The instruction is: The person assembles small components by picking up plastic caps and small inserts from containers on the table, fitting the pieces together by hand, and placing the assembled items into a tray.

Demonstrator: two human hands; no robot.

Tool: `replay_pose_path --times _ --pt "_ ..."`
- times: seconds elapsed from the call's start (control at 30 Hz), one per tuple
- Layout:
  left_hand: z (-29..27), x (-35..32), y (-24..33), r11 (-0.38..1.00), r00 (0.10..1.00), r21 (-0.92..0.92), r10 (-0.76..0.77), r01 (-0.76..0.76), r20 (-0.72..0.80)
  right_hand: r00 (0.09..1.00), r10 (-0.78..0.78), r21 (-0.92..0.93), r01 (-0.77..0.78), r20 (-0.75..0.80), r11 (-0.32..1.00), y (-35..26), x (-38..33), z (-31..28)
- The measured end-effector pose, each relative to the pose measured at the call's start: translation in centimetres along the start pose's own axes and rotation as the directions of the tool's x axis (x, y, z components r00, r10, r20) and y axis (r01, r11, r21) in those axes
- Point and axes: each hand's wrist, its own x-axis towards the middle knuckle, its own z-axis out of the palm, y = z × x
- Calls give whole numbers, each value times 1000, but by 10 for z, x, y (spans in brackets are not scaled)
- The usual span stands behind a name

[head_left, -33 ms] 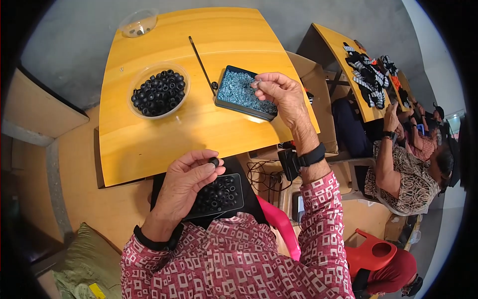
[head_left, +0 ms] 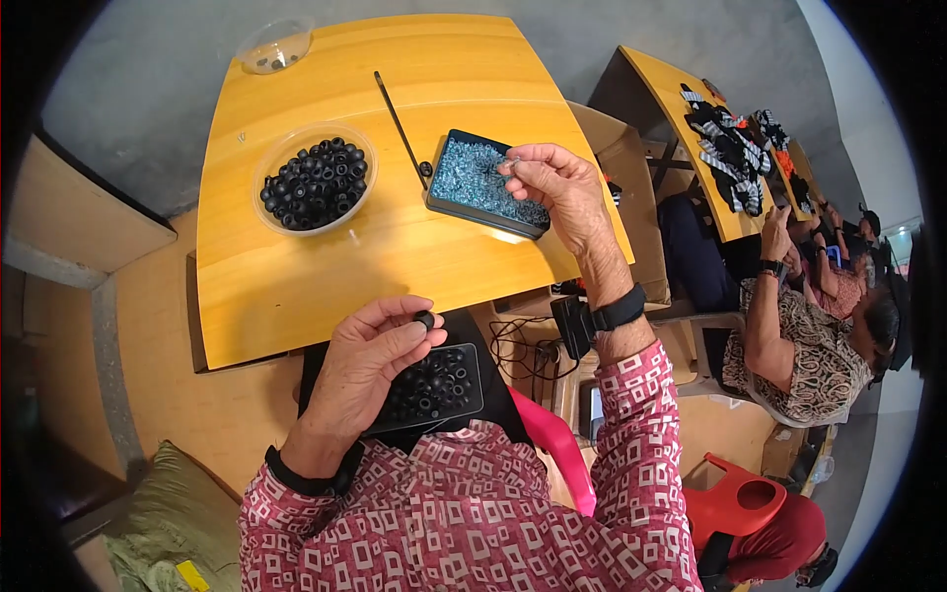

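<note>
Nothing moved since the earlier frame.
Left hand (head_left: 370, 360) fingers pinching a black ring (head_left: 425, 320); right hand (head_left: 554, 183) fingers pinching a small piece over the blue tray (head_left: 473, 178).

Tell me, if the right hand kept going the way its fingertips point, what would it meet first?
Probably the black tray of small blue-grey pieces: the right hand hovers at its edge, fingertips aimed left over it, though its height above is unclear.

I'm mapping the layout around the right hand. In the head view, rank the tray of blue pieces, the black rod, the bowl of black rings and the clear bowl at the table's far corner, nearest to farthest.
From the right hand:
1. Tray of blue pieces, directly under the fingers.
2. Black rod, just left of the tray.
3. Bowl of black rings, further left.
4. Clear bowl, far left corner.
</note>
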Motion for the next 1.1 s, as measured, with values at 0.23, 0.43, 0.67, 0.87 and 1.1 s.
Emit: replay_pose_path --times 0.23,0.43,0.67,0.87,1.1 --pt "1 -1 -1 1000 1000 -14 -13 13 -4 1000 19 132 -21 14 991 2 -2 -3" --pt "0 1 -1 1000 1000 -11 -11 11 2 994 -26 -40 22 -102 999 4 3 -5" --pt "-2 0 -1 1000 1000 -12 -22 22 -14 974 -222 -564 158 -47 811 4 9 -1" --pt "1 -3 -1 999 999 -26 -24 23 -30 821 -487 -879 436 299 195 7 19 27" --pt "-1 -4 2 1000 1000 -12 -14 14 -27 891 -293 -857 428 347 287 8 26 38"
